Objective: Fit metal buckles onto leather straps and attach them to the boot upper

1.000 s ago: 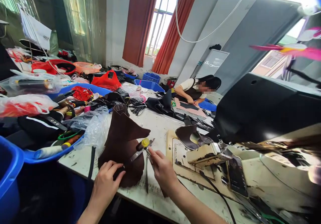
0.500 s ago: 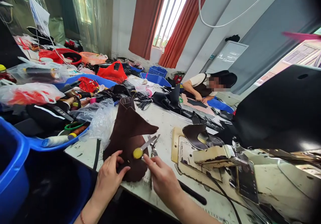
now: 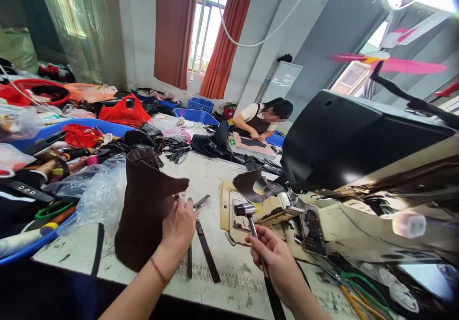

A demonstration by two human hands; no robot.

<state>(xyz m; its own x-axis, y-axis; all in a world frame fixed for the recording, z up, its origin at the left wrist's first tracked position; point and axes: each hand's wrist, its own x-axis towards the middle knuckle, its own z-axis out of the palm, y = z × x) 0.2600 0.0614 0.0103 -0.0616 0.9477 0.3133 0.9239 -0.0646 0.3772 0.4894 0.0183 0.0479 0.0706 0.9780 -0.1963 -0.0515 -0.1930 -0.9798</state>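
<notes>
Dark brown leather (image 3: 143,215) stands folded up on the white table (image 3: 211,172). My left hand (image 3: 180,227) is against its right side, fingers bent round its edge; the fingertips are partly hidden. In my right hand (image 3: 270,253) is a small hammer (image 3: 245,209), held by its handle, its black and yellow head raised beside the sewing machine bed. Metal scissors or blades (image 3: 201,202) lie just beyond my left hand. A dark strap-like tool (image 3: 208,253) lies on the table between my hands.
The sewing machine (image 3: 276,210) fills the right side, with green-handled scissors (image 3: 366,289) near its front. A blue tub (image 3: 64,222) of threads and plastic bags stands at left. Across the table, a person (image 3: 256,122) bends over pink material.
The view has swung right. My left hand has moved onto the leather's right side, and the leather is now raised and folded. My right hand has lifted the hammer away to the right.
</notes>
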